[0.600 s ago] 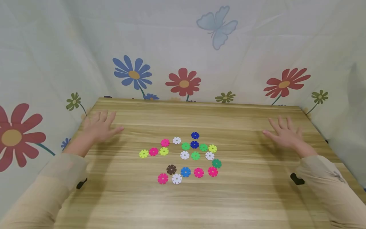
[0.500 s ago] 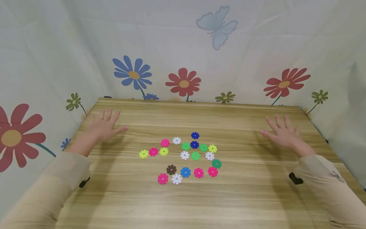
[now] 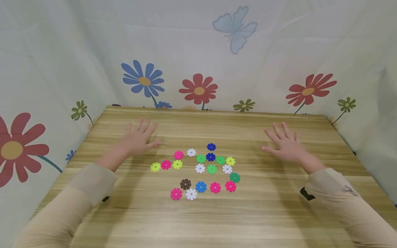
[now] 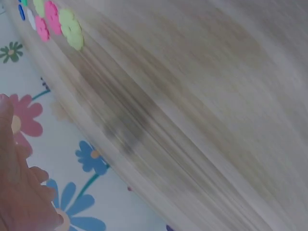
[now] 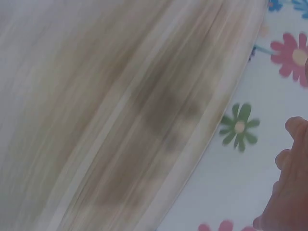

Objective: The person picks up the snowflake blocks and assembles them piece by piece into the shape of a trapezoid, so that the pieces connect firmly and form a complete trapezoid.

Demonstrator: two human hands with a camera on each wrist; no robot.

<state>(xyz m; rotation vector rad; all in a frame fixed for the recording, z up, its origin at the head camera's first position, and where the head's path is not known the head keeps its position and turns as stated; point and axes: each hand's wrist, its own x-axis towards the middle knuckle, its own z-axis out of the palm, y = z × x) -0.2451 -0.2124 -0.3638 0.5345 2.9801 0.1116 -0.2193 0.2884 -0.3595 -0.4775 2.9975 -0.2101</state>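
I have left hand (image 3: 137,140) and right hand (image 3: 288,147) spread wide, empty, flanking the discs (image 3: 210,169); looks pre-pick, next likely needs an inward reach and pinch.

We have open room along the near part of the table (image 3: 198,227) and along its far strip, as far as the patterned cloth (image 3: 186,38) that walls off the back. Flat discs (image 3: 214,170) take up the middle, low enough to pass above. A bare gap separates them from our right hand (image 3: 286,146); our left hand (image 3: 136,139) has discs near its thumb.
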